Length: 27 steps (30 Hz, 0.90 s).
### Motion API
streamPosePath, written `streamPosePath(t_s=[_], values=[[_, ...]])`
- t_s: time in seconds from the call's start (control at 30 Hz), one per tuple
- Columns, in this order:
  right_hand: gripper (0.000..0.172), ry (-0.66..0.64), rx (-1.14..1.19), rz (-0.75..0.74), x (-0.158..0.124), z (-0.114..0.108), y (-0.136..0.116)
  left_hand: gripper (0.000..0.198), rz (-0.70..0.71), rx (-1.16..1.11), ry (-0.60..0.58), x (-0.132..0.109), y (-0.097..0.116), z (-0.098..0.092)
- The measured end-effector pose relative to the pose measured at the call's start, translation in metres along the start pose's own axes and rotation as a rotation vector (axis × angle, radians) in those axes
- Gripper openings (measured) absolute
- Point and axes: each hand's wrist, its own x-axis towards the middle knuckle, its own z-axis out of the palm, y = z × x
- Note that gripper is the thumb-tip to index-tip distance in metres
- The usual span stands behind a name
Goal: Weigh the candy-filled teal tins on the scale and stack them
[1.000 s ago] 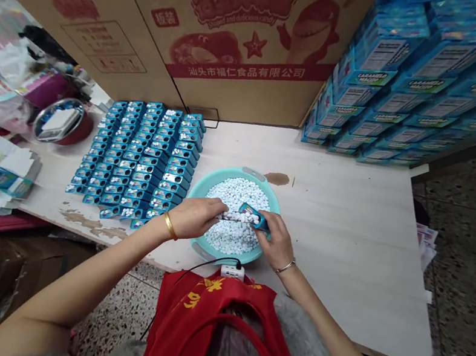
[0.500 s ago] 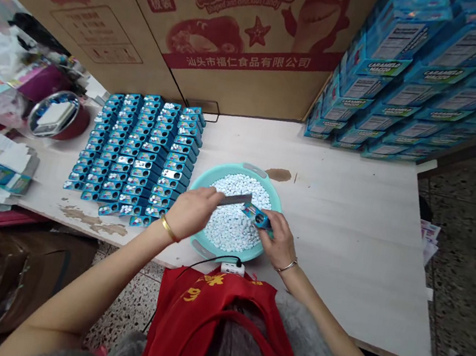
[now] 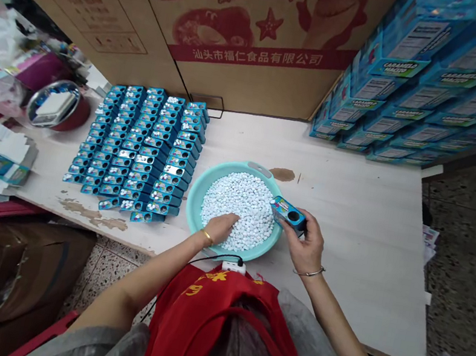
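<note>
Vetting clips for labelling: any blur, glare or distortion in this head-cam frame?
Head view: wide-angle bending curves the edges of the table and cardboard carton; glare sits on the metal bowl at left; the left hand and white candies look sharp, with no obvious motion blur.

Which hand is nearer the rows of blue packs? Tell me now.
Left. The left hand sits in the white candies in the basin, beside the rows of blue packs. The right hand holds a blue pack on the basin's far side.
</note>
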Motion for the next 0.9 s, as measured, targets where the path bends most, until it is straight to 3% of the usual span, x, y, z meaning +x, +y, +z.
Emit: streamPosePath(t_s=[0.17,0.4,0.53,0.67,0.8,0.9], values=[[0.036,-0.015,-0.006,-0.023,0.0,-0.003,0.003,0.033,0.069,-0.141,0.024,-0.021,-0.005,-0.026],[0.035,-0.161,-0.085,-0.194,0.001,0.01,0.002,0.03,0.165,-0.181,0.111,-0.058,0.005,-0.1],[0.039,-0.239,-0.086,-0.239,-0.006,0.026,-0.002,0.026,0.201,0.004,0.07,-0.06,0.026,-0.134],[0.042,-0.277,-0.097,-0.264,-0.011,0.035,-0.005,0.025,0.129,0.305,-0.024,-0.055,0.059,-0.157],[0.042,-0.298,-0.1,-0.276,-0.013,0.039,-0.004,0.028,0.06,0.47,-0.049,-0.054,0.093,-0.169],[0.042,-0.294,-0.096,-0.276,-0.013,0.04,-0.002,0.021,0.084,0.518,-0.037,-0.057,0.104,-0.17]])
